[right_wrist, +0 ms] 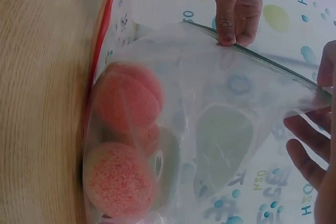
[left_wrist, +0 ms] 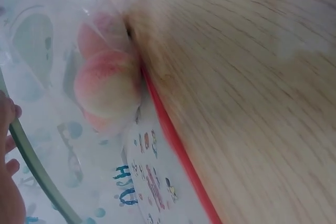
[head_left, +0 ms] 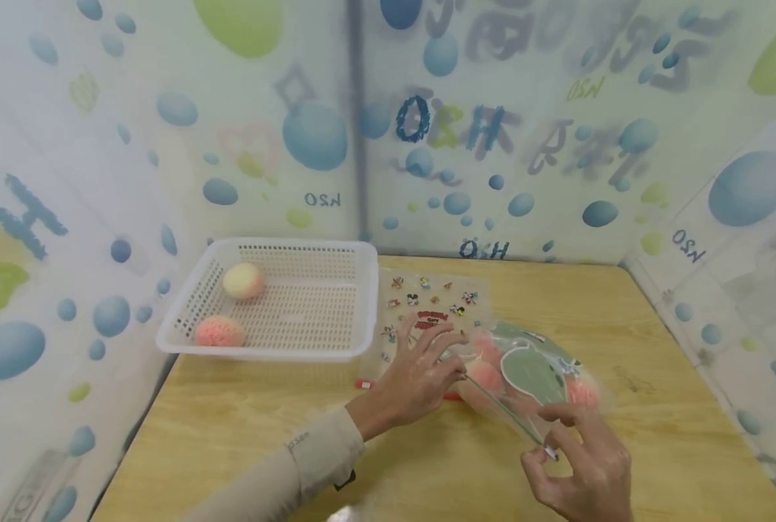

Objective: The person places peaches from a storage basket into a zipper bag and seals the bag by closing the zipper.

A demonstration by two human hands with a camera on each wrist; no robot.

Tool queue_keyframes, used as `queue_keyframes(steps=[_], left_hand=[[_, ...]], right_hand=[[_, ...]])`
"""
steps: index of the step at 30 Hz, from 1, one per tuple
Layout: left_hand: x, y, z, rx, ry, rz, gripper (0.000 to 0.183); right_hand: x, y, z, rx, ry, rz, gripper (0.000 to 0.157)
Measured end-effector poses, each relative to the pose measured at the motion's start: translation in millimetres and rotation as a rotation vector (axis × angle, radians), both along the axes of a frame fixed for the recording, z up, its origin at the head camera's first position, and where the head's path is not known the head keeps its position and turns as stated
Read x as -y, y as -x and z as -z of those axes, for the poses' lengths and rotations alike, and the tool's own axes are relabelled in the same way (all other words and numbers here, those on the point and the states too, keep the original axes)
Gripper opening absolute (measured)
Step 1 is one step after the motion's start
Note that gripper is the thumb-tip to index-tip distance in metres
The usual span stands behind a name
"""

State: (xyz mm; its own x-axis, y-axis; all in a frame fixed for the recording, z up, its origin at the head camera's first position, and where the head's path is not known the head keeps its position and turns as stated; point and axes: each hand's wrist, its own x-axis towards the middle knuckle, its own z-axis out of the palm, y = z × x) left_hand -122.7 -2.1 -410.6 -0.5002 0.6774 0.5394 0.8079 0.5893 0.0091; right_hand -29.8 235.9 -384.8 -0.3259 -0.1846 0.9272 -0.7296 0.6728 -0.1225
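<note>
A clear zip bag (head_left: pixel 534 370) with a green printed patch stands tilted on the table, several peaches (right_wrist: pixel 119 179) inside. Its green zip strip (right_wrist: pixel 278 68) runs along the top edge, stretched between both hands. My left hand (head_left: pixel 414 377) pinches the strip at its far end between thumb and fingers, as the right wrist view shows. At the near end, my right hand (head_left: pixel 583 464) pinches the bag's corner, where a small pale slider (head_left: pixel 551 452) shows. Some right fingers stand away from the plastic.
A white plastic basket (head_left: pixel 266 354) stands at the back left, holding a pale peach (head_left: pixel 243 280) and a pinker peach (head_left: pixel 219 332). Flat on the wooden table (head_left: pixel 264 428), a cartoon-print bag (head_left: pixel 427 286) with a red edge lies behind my left hand. Printed curtains surround the table.
</note>
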Motion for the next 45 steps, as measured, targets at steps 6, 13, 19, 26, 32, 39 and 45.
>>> queue_keyframes(steps=[6, 13, 19, 26, 32, 39, 45], left_hand=[[12, -4.0, 2.7, 0.100, 0.055, 0.112, 0.007], [27, -9.6, 20.2, 0.244, 0.191, 0.231, 0.024], [35, -11.6, 32.2, 0.439, 0.193, 0.231, 0.029], [51, 10.7, 27.8, 0.317, 0.121, -0.038, 0.045], [57, 7.0, 42.4, 0.395, 0.473, -0.186, 0.098], [62, -0.3, 47.5, 0.538, 0.607, -0.260, 0.109], [59, -3.6, 44.1, 0.551, 0.694, -0.276, 0.107]], right_hand=[[-1, -6.2, 9.9, 0.238, -0.117, -0.190, 0.005], [1, -11.4, 30.2, 0.588, -0.282, -0.152, 0.036], [12, -4.9, 30.7, 0.877, -0.408, -0.034, 0.036], [38, 13.4, 13.9, 0.670, -0.383, 0.247, 0.017], [62, 21.8, 39.3, 0.611, -0.491, 0.407, 0.052], [60, 14.9, 69.4, 0.674, -0.477, 0.450, 0.067], [46, 20.6, 73.5, 0.751, -0.478, 0.450, 0.083]])
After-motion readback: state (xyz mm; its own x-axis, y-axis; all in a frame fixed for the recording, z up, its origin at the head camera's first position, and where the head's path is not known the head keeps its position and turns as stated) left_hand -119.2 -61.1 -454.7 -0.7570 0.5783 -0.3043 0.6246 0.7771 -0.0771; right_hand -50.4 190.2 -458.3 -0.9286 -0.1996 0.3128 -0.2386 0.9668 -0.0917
